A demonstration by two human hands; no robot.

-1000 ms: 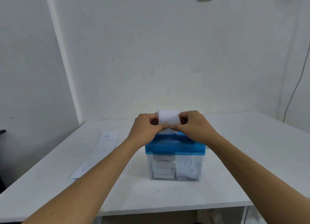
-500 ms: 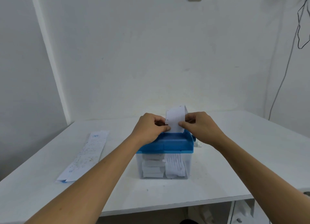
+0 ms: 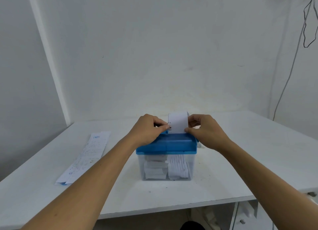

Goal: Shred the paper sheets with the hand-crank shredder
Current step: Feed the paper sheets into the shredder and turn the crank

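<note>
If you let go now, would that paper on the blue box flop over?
Probably it would droop: the paper strip looks thin, and left hand and right hand pinch its edges upright. It likely weighs almost nothing.

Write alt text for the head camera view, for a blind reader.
A left hand and a right hand pinch the side edges of a paper slip, standing it upright at the slot of a blue-topped shredder on a white table. Its clear bin holds shredded paper; long printed sheets lie to its left.

Print on the long paper strips point(image 3: 86, 157) and the held slip point(image 3: 178, 122) is too blurred to read.
</note>
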